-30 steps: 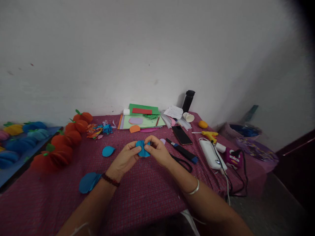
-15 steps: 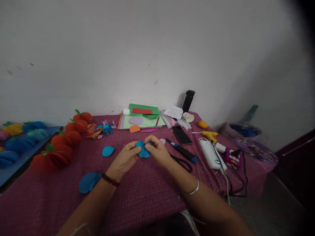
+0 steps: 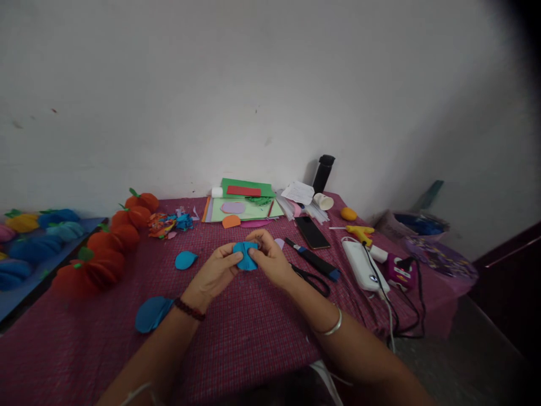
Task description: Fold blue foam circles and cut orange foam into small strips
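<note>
A small piece of blue paper [image 3: 246, 260], with a crease or fold down its middle, is held up over the table between both hands. My left hand [image 3: 220, 268] pinches its left side, thumb on top. My right hand [image 3: 270, 259] grips its right side, the thumb pressed on the face near the fold. To the left on the cloth lie a blue paper circle [image 3: 185, 260] and a larger stack of blue paper circles [image 3: 152, 314] beside my left wrist. Black-handled scissors [image 3: 315, 280] lie partly behind my right forearm.
Orange paper pumpkins [image 3: 95, 268] line the left side, near a blue board [image 3: 91, 226] of coloured ones. Paper sheets [image 3: 217, 210], a phone [image 3: 311, 232], a cutter [image 3: 316, 262], a yellow glue gun [image 3: 360, 233], a white power strip [image 3: 363, 265] with cables and a black bottle [image 3: 323, 173] stand beyond and right.
My right thumb and fingers have shifted slightly on the blue paper, the thumb now flatter on its face. The rest looks unchanged.
</note>
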`<state>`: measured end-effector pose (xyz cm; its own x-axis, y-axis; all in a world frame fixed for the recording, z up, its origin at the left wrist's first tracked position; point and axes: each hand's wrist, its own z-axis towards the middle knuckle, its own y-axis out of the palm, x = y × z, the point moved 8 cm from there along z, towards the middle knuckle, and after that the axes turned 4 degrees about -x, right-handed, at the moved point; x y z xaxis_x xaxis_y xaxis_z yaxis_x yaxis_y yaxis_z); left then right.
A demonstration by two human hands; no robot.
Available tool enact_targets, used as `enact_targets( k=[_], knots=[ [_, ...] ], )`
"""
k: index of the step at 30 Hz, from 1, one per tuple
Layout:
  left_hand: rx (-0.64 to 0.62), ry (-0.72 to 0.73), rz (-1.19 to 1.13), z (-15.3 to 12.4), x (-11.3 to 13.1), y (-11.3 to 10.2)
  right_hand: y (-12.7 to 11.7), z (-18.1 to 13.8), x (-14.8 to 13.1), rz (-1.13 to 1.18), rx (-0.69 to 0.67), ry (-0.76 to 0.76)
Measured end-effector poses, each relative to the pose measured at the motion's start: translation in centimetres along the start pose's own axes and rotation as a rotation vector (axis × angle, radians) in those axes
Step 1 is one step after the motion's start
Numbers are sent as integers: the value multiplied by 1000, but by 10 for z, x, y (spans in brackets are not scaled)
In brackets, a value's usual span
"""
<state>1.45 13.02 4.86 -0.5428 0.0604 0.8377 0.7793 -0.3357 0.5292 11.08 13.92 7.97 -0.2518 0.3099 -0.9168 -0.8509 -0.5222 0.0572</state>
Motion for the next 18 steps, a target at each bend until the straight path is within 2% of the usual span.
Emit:
enact_targets(
  k=[18],
  knots=[
    [4, 12, 28, 0, -1, -1, 1, 0, 1, 10, -21, 61]
  ],
)
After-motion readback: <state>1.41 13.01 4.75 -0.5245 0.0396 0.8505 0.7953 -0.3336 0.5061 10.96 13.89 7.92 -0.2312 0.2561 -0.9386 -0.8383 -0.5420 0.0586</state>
